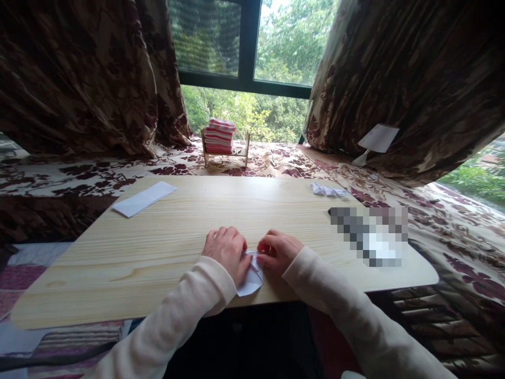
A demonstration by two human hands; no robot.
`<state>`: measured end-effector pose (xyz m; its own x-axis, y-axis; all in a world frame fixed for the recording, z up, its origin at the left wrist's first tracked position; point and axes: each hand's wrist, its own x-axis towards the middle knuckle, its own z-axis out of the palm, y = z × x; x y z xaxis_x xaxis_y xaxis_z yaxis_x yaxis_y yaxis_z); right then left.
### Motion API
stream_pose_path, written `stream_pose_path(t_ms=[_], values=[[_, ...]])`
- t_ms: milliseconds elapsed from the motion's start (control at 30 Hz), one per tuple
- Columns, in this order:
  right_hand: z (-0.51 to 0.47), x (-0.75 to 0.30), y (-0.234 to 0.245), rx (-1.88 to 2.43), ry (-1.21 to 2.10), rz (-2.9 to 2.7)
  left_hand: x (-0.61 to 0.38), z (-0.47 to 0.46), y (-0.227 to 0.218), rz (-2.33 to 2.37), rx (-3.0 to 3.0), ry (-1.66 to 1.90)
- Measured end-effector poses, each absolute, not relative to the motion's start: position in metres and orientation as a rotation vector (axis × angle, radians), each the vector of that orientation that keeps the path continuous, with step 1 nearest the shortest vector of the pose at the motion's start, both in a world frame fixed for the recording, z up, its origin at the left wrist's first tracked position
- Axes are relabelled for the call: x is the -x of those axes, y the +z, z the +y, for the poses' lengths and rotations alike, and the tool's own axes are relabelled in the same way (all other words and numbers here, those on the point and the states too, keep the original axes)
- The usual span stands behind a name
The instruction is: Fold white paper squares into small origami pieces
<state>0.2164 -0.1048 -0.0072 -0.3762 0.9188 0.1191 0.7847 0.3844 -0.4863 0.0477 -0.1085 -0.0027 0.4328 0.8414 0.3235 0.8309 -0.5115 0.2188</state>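
A small piece of folded white paper [250, 285] lies near the table's front edge, with creased flaps at its upper part. My left hand [226, 251] bends over its left side, the thumb pressed on the paper and the other fingers curled beside it. From the right, my right hand [279, 251] pinches the paper's upper right edge between thumb and bent fingers. Part of the paper is hidden beneath my left hand.
On the pale wooden table [189, 210] lie a folded white paper strip [144, 199] at far left and several small folded paper pieces [329, 190] at far right. A blurred-out object sits at right. Behind stand a rack [239, 154] with striped cloths [219, 137] and a white lamp [379, 139].
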Motion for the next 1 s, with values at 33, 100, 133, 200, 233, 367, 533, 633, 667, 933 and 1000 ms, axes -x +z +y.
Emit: stream_pose_path(t_ms=[33, 100, 133, 200, 233, 367, 533, 633, 667, 933, 1000], values=[[-0.104, -0.216, -0.005, 1.486, 0.525, -2.294, -0.048, -0.109, -0.002, 1.524, -2.629, 0.604], [-0.105, -0.215, -0.002, 1.477, 0.558, -2.303, -0.046, -0.113, -0.002, 1.493, -2.597, 0.602], [-0.108, -0.215, -0.003, 1.461, 0.563, -2.3, -0.044, -0.116, -0.002, 1.472, -2.575, 0.61], [-0.114, -0.214, -0.005, 1.421, 0.556, -2.272, -0.04, -0.123, -0.001, 1.416, -2.526, 0.645], [-0.118, -0.213, -0.007, 1.401, 0.552, -2.25, -0.037, -0.127, -0.001, 1.385, -2.497, 0.67], [-0.134, -0.213, -0.014, 1.337, 0.556, -2.18, -0.028, -0.144, 0.002, 1.315, -2.365, 0.772], [-0.149, -0.209, -0.015, 1.187, 0.547, -2.156, -0.023, -0.159, 0.009, 1.337, -2.163, 0.822], [-0.155, -0.204, -0.007, 1.081, 0.457, -2.128, -0.021, -0.164, 0.015, 1.365, -1.985, 0.797], [-0.157, -0.203, -0.003, 1.045, 0.423, -2.123, -0.021, -0.164, 0.018, 1.364, -1.938, 0.794], [-0.169, -0.198, 0.017, 0.913, 0.217, -2.125, -0.022, -0.169, 0.025, 1.275, -1.74, 0.867], [-0.169, -0.198, 0.018, 0.89, 0.211, -2.126, -0.023, -0.171, 0.025, 1.286, -1.807, 0.835]])
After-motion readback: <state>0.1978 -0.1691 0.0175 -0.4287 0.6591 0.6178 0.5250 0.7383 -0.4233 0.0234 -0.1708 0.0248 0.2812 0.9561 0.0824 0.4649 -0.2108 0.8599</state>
